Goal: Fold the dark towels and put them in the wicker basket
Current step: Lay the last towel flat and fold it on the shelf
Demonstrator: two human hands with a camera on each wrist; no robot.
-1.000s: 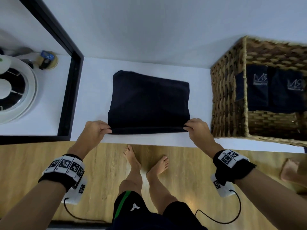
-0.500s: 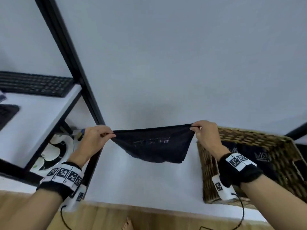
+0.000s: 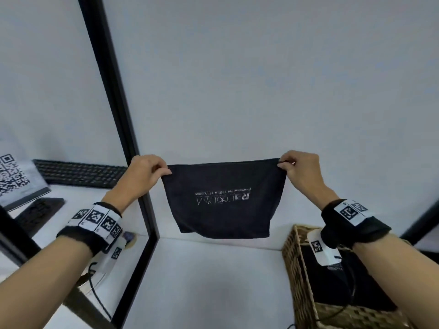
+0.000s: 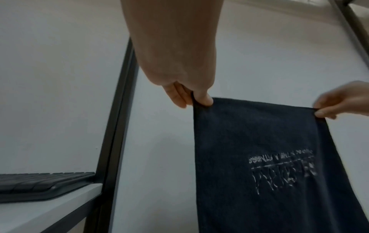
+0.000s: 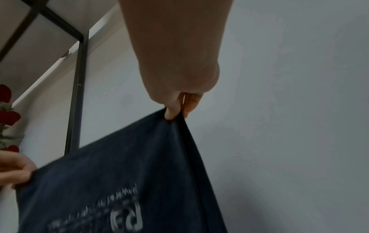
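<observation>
The left hand and the right hand each pinch an upper corner of a dark towel, both grips closed tight on the cloth between thumb and fingers. The towel hangs stretched in the air above the white surface, its pale printed lettering upside down. To the right stands the wicker basket, with dark towels lying inside it.

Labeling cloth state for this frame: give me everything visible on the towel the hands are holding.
The towel is dark navy, soft-looking cloth with a pale printed logo that reads upside down in the head view. It hangs in the air in front of the white wall, spread taut along its top edge, its sides narrowing toward the loose bottom edge. The left hand pinches its top left corner, the right hand its top right corner. Nothing else touches it; it hangs clear above the white shelf, left of the basket.
</observation>
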